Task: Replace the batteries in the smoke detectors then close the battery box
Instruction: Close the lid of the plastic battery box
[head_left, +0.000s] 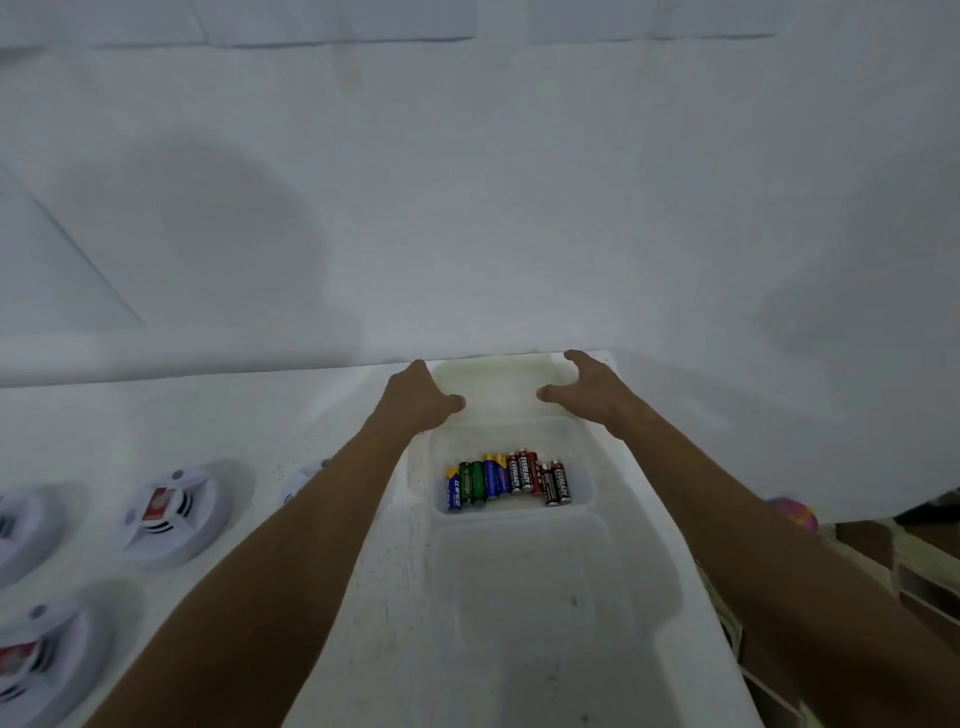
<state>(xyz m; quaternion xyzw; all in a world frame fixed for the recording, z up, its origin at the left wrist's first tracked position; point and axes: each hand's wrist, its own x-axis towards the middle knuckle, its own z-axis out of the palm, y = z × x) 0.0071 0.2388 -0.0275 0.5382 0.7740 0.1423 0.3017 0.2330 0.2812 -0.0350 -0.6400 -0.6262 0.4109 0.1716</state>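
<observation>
A clear plastic battery box (584, 496) stands on the white table (311, 415) and holds several AA batteries (509, 480) lying side by side. Its translucent lid (498, 387) lies just behind it at the table's far edge. My left hand (421, 397) grips the lid's left side, thumb on top. My right hand (589, 387) grips the lid's right side, thumb and fingers spread round the edge. White round smoke detectors lie at the left: one (176, 512) with a red label, one (31, 525) at the frame edge, one (41, 649) nearer me.
Another smoke detector (301, 483) is mostly hidden behind my left forearm. A second translucent tray (550, 597) lies in front of the battery box. A pink ball (795, 514) and cardboard shelving (914, 561) sit beyond the table's right edge. A white wall rises behind.
</observation>
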